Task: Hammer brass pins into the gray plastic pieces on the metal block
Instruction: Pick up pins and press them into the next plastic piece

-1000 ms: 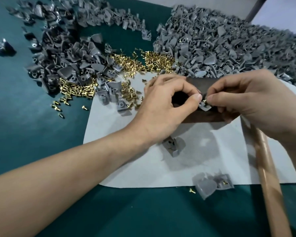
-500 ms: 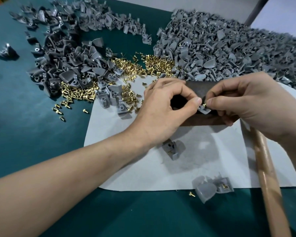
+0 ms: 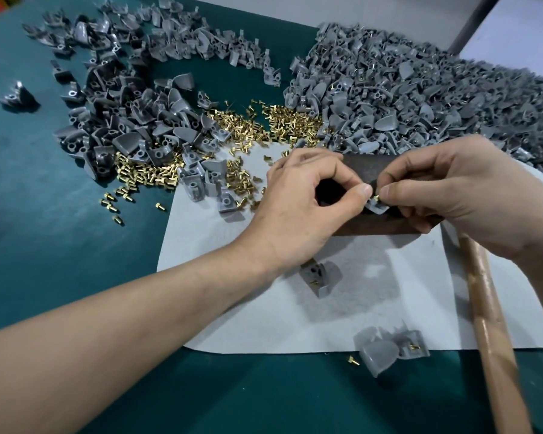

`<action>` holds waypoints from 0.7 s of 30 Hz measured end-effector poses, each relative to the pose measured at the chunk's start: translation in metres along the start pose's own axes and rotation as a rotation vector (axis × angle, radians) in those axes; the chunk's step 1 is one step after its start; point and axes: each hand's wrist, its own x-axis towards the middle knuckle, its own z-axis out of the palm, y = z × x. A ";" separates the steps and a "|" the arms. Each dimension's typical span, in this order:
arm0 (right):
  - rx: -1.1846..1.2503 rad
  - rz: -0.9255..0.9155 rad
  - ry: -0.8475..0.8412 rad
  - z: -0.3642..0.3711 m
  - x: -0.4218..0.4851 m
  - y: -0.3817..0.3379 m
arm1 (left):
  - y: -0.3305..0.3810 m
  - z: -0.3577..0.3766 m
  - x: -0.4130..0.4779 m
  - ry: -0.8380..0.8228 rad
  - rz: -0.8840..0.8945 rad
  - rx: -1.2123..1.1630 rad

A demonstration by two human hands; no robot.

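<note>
Right now the gray plastic piece [image 3: 378,210] sits on the near edge of the metal block [image 3: 367,170], just right of the frame's centre, where the hard block can back it up under a blow. The left hand [image 3: 304,205] steadies it, its grip closed thumb-and-forefinger on the piece's left side, which keeps the hole turned upward. From the right, the right hand [image 3: 452,189] has its grip pinched on a brass pin [image 3: 376,197] held upright directly over the piece. Whether the tip has entered the hole is too small to tell, though this looks like the seating step that comes before any strike.

A wooden hammer handle [image 3: 489,324] runs from under the right hand to the lower right corner, its head hidden, within easy reach once the pin stands on its own. The block rests on a pale felt pad [image 3: 248,308], likely there to soften the blows. Two pinned pieces lie on the pad, one below centre [image 3: 318,277] and one at the pad's lower edge [image 3: 386,349].

Stock lies in an arc beyond the hands. Loose pins [image 3: 264,120] are above centre and bare gray pieces [image 3: 123,130] at upper left. A large heap of pieces [image 3: 420,89], some showing pins, fills the upper right of the teal desk [image 3: 60,230].
</note>
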 end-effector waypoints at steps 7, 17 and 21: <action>0.003 -0.021 0.008 0.001 0.001 0.001 | 0.003 0.000 -0.001 0.007 -0.018 -0.014; 0.011 -0.029 0.009 0.002 0.001 -0.001 | 0.003 0.000 -0.001 0.003 -0.016 -0.019; 0.011 -0.015 -0.011 0.003 0.002 -0.001 | 0.003 0.001 -0.001 0.010 -0.021 -0.017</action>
